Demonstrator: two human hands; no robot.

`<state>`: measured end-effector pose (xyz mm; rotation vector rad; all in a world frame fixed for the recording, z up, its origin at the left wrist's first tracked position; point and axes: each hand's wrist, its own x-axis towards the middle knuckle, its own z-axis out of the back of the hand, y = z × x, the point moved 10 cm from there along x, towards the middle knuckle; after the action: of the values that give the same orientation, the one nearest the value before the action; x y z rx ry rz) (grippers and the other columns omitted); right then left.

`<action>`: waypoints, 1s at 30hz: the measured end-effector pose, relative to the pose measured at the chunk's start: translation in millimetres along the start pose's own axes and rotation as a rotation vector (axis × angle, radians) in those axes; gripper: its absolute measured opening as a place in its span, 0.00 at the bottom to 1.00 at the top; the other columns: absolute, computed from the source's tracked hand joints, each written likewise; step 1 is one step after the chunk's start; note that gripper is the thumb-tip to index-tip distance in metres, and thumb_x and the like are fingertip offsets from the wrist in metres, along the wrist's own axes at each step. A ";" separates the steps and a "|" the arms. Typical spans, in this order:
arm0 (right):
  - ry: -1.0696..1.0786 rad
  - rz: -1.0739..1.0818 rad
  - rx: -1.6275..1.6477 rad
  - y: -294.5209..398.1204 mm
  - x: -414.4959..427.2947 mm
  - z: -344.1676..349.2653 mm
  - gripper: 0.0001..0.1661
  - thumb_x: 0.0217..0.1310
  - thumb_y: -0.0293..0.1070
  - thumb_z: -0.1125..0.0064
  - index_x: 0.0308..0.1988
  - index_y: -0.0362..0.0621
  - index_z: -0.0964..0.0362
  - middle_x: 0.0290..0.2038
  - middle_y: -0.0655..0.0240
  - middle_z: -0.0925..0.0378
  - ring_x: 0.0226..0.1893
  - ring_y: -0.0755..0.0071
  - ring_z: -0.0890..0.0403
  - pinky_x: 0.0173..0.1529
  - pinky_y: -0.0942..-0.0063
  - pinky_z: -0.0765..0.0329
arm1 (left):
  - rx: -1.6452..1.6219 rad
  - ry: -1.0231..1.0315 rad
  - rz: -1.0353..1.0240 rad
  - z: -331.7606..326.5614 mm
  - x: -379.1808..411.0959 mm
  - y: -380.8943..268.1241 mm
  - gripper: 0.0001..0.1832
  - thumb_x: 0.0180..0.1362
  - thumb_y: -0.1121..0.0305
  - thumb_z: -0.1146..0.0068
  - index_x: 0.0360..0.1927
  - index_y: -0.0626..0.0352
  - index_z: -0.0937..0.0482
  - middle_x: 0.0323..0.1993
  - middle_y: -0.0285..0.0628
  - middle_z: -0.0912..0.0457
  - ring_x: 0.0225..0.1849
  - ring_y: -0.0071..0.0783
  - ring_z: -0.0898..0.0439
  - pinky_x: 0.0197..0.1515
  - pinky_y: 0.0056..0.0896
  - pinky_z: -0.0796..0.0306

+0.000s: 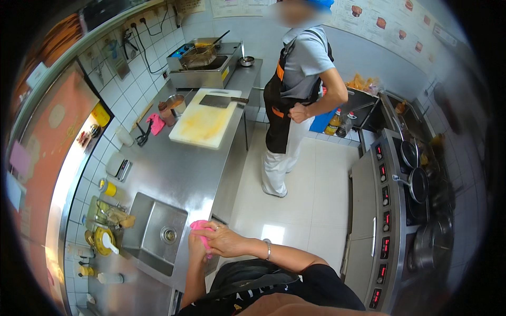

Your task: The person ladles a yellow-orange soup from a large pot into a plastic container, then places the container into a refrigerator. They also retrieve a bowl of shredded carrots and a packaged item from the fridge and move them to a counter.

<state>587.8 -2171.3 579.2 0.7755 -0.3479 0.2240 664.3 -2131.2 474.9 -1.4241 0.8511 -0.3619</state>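
A pink cloth (200,227) is bunched between my two hands at the front rim of the counter. My right hand (226,240) has its fingers laid over the cloth, with a ring on one finger and a bangle at the wrist. Partly covered by it, my left hand (197,247) grips the cloth from the other side. Just left of my hands lies a stainless steel sink (154,221) with a round drain (169,235). Further up the counter, a cleaver (215,101) rests on a yellow-stained white cutting board (201,126).
A co-worker (300,79) in a dark apron stands in the aisle beyond. A deep fryer (201,75) occupies the counter's far end. Black scissors (143,136), a second pink cloth (156,123) and a sauce bottle (166,113) lie near the wall. Frying pans (418,185) sit on the cooktop at right.
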 end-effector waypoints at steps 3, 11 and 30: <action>0.112 0.061 0.050 -32.3 29.8 6.6 0.09 0.47 0.34 0.42 0.24 0.39 0.25 0.62 0.65 0.43 0.60 0.52 0.45 0.60 0.58 0.41 | -0.132 -0.112 -0.010 -6.3 26.1 -29.2 0.08 0.59 0.61 0.56 0.33 0.52 0.29 0.20 0.32 0.30 0.14 0.20 0.33 0.10 0.22 0.44; 0.279 0.159 0.073 -100.3 105.8 40.2 0.07 0.48 0.36 0.43 0.26 0.46 0.23 0.62 0.70 0.43 0.60 0.56 0.44 0.54 0.60 0.35 | -0.121 -0.247 0.066 13.0 125.5 -48.2 0.14 0.61 0.54 0.61 0.35 0.51 0.29 0.18 0.33 0.30 0.10 0.23 0.33 0.04 0.23 0.47; 0.459 0.675 0.098 -243.5 280.4 63.7 0.09 0.52 0.31 0.50 0.30 0.37 0.28 0.33 0.58 0.26 0.37 0.58 0.26 0.46 0.66 0.30 | -0.399 -0.580 -0.019 87.0 319.0 -98.0 0.19 0.64 0.53 0.59 0.36 0.60 0.26 0.30 0.39 0.22 0.31 0.27 0.23 0.33 0.27 0.27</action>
<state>910.0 -2366.4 573.1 0.6572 -0.1504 1.0417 963.1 -2303.2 467.4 -1.7806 0.4413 0.2221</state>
